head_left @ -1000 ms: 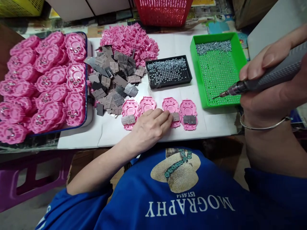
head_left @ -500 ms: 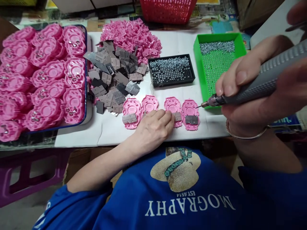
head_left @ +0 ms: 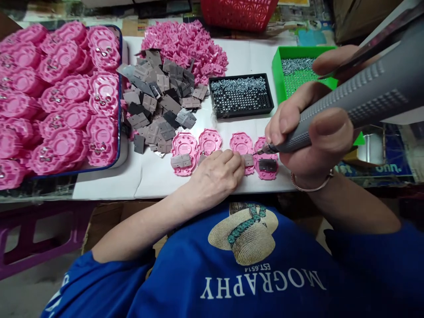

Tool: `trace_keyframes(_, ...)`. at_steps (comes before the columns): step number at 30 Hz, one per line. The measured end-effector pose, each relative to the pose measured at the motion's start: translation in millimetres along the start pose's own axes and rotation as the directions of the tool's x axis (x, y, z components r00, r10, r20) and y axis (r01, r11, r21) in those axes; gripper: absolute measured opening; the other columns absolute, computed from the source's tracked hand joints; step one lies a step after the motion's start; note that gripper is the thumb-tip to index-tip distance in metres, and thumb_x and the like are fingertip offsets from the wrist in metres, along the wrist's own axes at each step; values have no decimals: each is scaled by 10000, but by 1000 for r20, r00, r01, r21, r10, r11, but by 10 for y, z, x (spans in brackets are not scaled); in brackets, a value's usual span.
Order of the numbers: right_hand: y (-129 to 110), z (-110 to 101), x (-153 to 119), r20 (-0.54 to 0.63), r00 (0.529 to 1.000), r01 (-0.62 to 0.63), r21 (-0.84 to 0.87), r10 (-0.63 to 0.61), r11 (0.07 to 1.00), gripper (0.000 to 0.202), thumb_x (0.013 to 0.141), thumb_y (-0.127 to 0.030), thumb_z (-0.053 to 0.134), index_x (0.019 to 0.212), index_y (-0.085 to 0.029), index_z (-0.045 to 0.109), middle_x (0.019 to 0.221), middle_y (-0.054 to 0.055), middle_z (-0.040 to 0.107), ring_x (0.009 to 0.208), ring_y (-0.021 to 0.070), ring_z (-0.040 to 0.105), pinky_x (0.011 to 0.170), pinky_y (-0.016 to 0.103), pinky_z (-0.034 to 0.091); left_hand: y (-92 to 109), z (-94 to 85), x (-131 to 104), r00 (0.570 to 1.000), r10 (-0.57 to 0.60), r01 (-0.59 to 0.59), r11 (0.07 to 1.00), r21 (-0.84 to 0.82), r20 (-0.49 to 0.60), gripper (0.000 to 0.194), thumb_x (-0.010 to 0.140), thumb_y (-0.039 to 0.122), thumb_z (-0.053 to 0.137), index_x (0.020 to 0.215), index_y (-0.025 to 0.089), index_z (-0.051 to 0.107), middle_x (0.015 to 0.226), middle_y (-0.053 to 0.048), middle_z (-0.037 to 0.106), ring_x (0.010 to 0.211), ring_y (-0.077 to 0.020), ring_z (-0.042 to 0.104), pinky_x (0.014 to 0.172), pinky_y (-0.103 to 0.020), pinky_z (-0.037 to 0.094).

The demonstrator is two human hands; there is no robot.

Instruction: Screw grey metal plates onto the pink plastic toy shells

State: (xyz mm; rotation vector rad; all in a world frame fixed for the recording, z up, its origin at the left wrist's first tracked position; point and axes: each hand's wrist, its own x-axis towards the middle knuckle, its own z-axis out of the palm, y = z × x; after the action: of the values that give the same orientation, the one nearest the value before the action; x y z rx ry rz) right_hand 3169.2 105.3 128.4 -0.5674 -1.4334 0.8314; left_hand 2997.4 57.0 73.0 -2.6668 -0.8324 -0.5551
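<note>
Several pink plastic shells lie in a row at the table's near edge, each with a grey plate on it. My left hand rests flat across the middle ones, fingertips on the third pink shell. My right hand grips a grey electric screwdriver. Its tip points at the gap between the third shell and the rightmost pink shell, just above the dark plate.
A blue-rimmed tray heaped with pink shells fills the left. Behind the row lie a pile of grey plates and a heap of small pink parts. A black screw tray, a green screw tray and a red basket stand beyond.
My right hand has carried the screwdriver left and down, from over the green tray to the rightmost shells. My left hand has stayed on the row.
</note>
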Motion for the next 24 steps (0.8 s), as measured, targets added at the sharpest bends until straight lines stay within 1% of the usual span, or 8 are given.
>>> trace_keyframes(3,3,26,-26,25,1000,-5,58,4,998,352,781,-501,733,1085,-359,627,842,-51,620,438,96,454,332,291,380,1,5,-5,1000,-5,5,1000,-5,1,234,998,94,428,928,103,651,937,-104,682,783,-198,558,648,-333,456)
trace_keyframes(8,-12,63,-63,-63,994,-93,-88,87,992,453,727,-668,708,1076,-406,586,787,-49,583,428,118,440,363,318,396,-2,-22,-4,1000,-17,17,1000,0,5,212,985,102,456,938,106,663,945,-98,691,799,-205,566,649,-332,436)
trace_keyframes(10,-2,87,-44,-68,997,-45,-114,38,992,449,749,-682,670,1079,-398,558,692,-49,535,406,128,418,342,314,357,-3,-44,-2,999,-25,25,1000,7,24,223,987,100,443,961,110,664,962,-101,692,807,-205,569,646,-337,417)
trace_keyframes(13,22,137,12,-75,990,115,-21,-116,993,378,824,-605,645,1107,-385,524,603,-61,463,387,126,409,323,283,308,-3,-69,-1,998,-42,41,999,29,39,243,981,89,429,987,120,670,1001,-104,697,802,-204,568,642,-344,400)
trace_keyframes(15,26,164,45,-89,979,188,30,-185,982,336,870,-567,634,1119,-367,528,578,-66,425,386,113,412,320,264,300,-3,-74,-6,998,-55,53,998,41,42,239,978,95,441,1002,129,676,1028,-102,703,800,-202,570,639,-344,399)
trace_keyframes(17,16,175,58,-91,973,213,17,-211,977,342,893,-595,611,1110,-337,554,565,-67,398,382,97,403,313,255,290,-6,-72,-12,997,-65,63,997,48,33,227,979,105,458,1024,131,679,1036,-99,708,795,-200,574,636,-344,401)
trace_keyframes(21,-20,174,29,-120,979,159,-60,-165,985,459,924,-732,448,1094,-324,571,587,-51,415,392,85,415,314,260,289,-15,-67,-24,996,-84,84,995,60,-7,219,982,119,480,1076,124,677,1038,-95,720,811,-200,600,643,-337,423)
trace_keyframes(24,-90,199,15,-148,982,112,-47,-118,993,509,905,-787,400,1105,-349,563,636,-42,411,402,76,432,312,247,306,-15,-73,-17,981,-165,154,982,-112,-100,198,997,192,516,1095,109,667,1013,-96,724,833,-191,622,684,-322,466)
